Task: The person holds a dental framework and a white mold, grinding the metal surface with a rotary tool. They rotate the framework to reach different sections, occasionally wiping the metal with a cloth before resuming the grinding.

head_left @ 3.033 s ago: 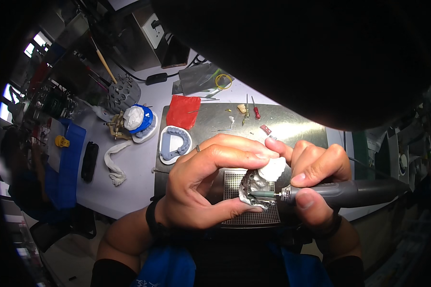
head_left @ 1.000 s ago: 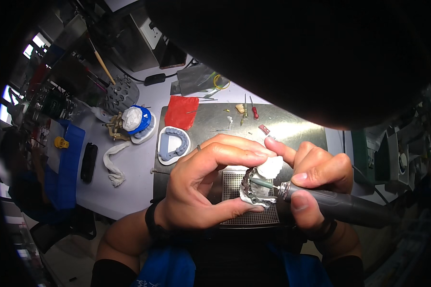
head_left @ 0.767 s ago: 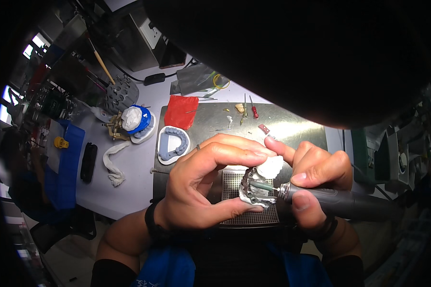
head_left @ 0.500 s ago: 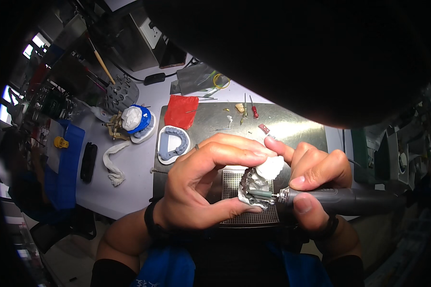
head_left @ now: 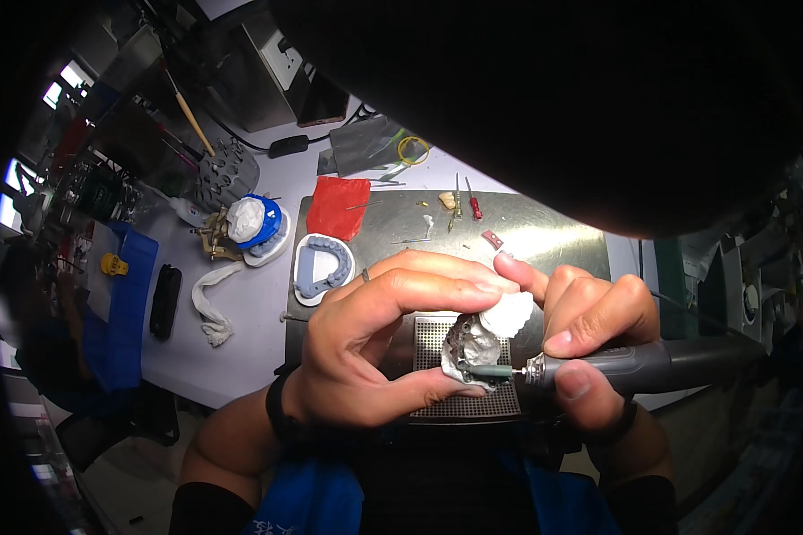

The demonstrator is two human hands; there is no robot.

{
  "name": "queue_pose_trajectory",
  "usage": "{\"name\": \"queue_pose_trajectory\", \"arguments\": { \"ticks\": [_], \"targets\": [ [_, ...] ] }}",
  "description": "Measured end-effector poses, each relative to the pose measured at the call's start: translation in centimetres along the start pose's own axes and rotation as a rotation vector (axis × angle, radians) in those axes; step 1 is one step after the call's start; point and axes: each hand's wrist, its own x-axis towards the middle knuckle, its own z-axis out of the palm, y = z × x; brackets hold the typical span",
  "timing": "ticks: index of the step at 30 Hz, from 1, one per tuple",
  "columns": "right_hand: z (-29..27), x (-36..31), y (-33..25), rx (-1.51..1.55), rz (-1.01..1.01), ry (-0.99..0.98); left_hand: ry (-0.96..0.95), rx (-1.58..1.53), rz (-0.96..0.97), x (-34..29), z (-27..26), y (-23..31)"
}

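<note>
My left hand (head_left: pixel 366 343) is closed round a dental casting (head_left: pixel 458 343) of dark metal with white plaster on it, thumb below and fingers above. A pale plaster lump (head_left: pixel 507 314) shows at its top right. My right hand (head_left: pixel 598 334) grips a dark grey rotary handpiece (head_left: pixel 660 364), thumb under and fingers over. Its green grinding bit (head_left: pixel 491 370) lies against the lower part of the casting; the exact contact is hard to make out. One right fingertip reaches up close to the left fingertips. Beneath the hands is a perforated metal grate (head_left: pixel 426 332).
On the metal bench plate (head_left: pixel 393 209) lie a grey dental arch model (head_left: pixel 323 270), a red sheet (head_left: pixel 337 207), a red-handled tool (head_left: pixel 476 207) and small bits. Left of it stand a blue-and-white model (head_left: pixel 257 227), a grey tool holder (head_left: pixel 226 176) and a blue bin (head_left: pixel 132 303).
The handpiece has shifted slightly right and its rear end has swung up a little. The green bit sits slightly lower on the casting. My left hand keeps its hold.
</note>
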Motion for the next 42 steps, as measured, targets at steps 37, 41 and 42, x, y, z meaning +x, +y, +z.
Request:
{"name": "queue_pose_trajectory", "arguments": {
  "ticks": [37, 41, 42],
  "targets": [
    [-0.3, 0.6, 1.0, 0.305, 0.154, 0.015, -0.052, 0.065, -0.027, 0.2, -0.4, 0.3],
    [-0.5, 0.6, 1.0, 0.293, 0.166, -0.006, -0.046, 0.065, -0.04, 0.1, -0.4, 0.3],
    [-0.5, 0.6, 0.9, 0.267, 0.179, -0.018, -0.048, 0.066, -0.035, 0.1, -0.4, 0.3]
  ]
}}
